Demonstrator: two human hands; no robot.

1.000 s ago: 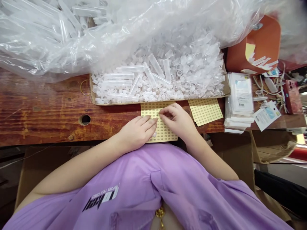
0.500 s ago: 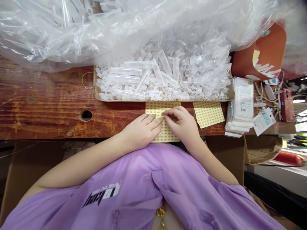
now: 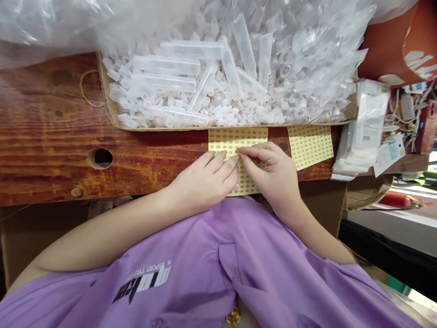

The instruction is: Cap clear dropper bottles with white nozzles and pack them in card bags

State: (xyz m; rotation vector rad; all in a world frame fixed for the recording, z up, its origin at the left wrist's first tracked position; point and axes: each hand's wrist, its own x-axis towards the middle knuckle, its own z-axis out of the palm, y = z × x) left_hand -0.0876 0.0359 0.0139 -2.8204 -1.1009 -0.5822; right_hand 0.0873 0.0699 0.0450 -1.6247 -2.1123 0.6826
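A pale yellow sheet of small printed stickers (image 3: 251,181) lies at the table's front edge, partly covered by both hands. Flat across its left half rests my left hand (image 3: 208,180), its fingers stretched out and pressing on the paper. My right hand (image 3: 273,171) is over the sheet's right half, thumb and forefinger pinched together beside my left fingertips. Whatever is between them is too small to make out. A second sticker sheet (image 3: 311,148) lies a little to the right, touched by neither hand.
Behind the sheets stands a shallow cardboard box (image 3: 160,129) of small clear plastic parts and tubes. Plastic film (image 3: 44,34) covers the back left. A hole (image 3: 102,158) pierces the wooden table. At right are packaged cards (image 3: 363,127) and an orange container (image 3: 385,57).
The view has come closer to the table, so the box and sheets look larger. Both hands stay on the same sticker sheet, in nearly the same pose.
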